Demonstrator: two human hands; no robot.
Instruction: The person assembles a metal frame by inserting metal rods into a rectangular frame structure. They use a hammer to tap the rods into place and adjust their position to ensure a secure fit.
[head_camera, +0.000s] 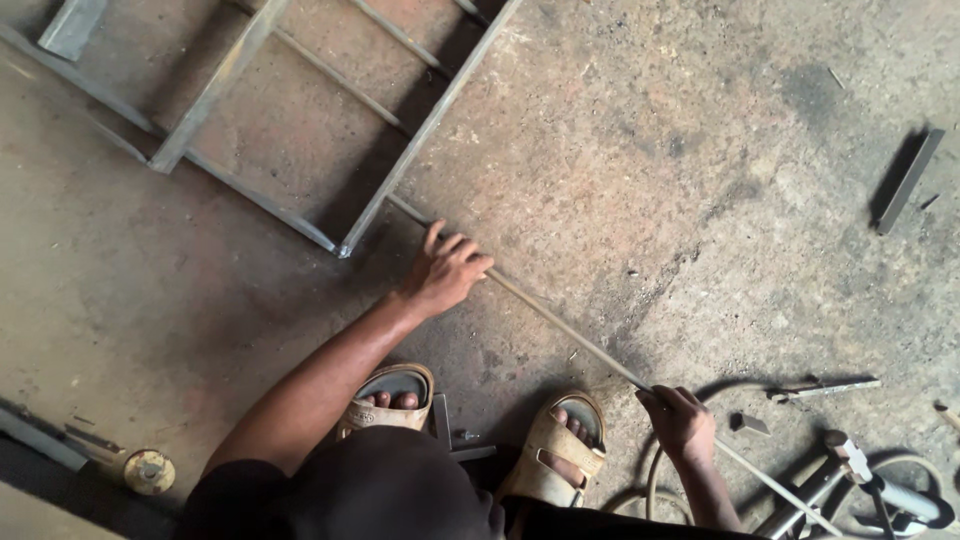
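Note:
A long thin metal rod (560, 322) lies slanted across the concrete floor, from the corner of a metal frame down to the lower right. My left hand (445, 270) presses down on the rod near its upper end, fingers spread over it. My right hand (680, 420) is closed around the rod lower down. The metal frame (330, 110), made of angle bars and thin cross rods, lies flat at the upper left, its corner just beside my left hand. My two sandalled feet (470, 425) are planted below the rod.
A short dark flat bar (908, 180) lies at the upper right. Small metal offcuts (822, 386) and a hose with a tool (860, 485) sit at the lower right. A round metal disc (149, 471) and bars rest at the lower left.

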